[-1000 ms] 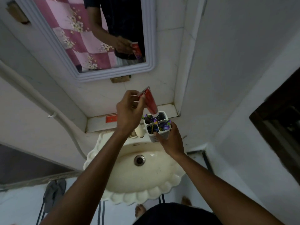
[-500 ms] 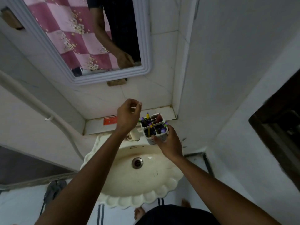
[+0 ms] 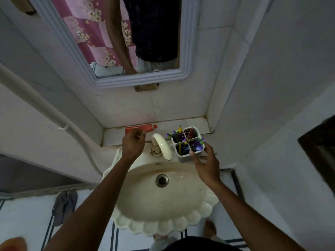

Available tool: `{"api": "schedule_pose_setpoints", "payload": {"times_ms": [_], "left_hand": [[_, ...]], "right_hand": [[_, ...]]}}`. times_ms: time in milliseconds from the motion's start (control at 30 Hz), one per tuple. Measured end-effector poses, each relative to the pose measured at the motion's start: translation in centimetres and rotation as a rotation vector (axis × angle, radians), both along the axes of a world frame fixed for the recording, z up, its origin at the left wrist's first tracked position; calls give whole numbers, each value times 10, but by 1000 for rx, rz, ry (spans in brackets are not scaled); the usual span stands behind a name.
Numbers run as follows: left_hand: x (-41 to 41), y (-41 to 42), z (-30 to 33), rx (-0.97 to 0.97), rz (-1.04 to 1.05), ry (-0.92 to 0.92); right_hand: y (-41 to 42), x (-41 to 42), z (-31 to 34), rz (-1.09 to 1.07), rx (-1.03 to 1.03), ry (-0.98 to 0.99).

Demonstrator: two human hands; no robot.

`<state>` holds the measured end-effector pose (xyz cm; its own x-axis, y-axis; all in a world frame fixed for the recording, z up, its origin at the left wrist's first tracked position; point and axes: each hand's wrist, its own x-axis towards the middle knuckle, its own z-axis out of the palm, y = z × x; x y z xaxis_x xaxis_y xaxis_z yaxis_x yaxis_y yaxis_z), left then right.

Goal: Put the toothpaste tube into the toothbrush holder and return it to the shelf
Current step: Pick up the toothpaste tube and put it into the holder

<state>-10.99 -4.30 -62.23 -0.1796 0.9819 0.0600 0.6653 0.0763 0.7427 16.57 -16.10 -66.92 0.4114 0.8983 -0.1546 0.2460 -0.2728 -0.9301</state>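
Observation:
The white four-compartment toothbrush holder (image 3: 183,158) is held just above the sink's right back corner, in front of the tiled shelf (image 3: 196,122). My right hand (image 3: 205,165) grips its near right side. A red toothpaste tube (image 3: 191,133) stands in the back right compartment. Purple and yellow toothbrushes fill the other compartments. My left hand (image 3: 133,146) hovers left of the tap with fingers curled and nothing in them.
A second red tube (image 3: 145,128) lies flat on the shelf, partly behind my left hand. A cream tap (image 3: 163,145) rises between my hands over the scalloped sink (image 3: 163,227). A mirror (image 3: 137,81) hangs above. A wall closes off the right.
My left hand lowered the red tube into the holder, let go and drew back left and down. My right hand kept hold of the holder, now lower and to the right.

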Motion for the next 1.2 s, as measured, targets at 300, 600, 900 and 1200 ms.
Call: {"api": "schedule_pose_setpoints", "payload": {"times_ms": [300, 600, 900, 1200], "left_hand": [[-8, 77, -36, -58, -332, 319], [-4, 103, -56, -213, -452, 734], [-10, 67, 14, -28, -164, 92], [25, 4, 152, -244, -515, -111]], "right_hand": [[-1, -3, -3, -41, -47, 19], [-2, -8, 4, -33, -79, 7], [-2, -4, -1, -27, -78, -7], [2, 2, 4, 41, -60, -48]]}}
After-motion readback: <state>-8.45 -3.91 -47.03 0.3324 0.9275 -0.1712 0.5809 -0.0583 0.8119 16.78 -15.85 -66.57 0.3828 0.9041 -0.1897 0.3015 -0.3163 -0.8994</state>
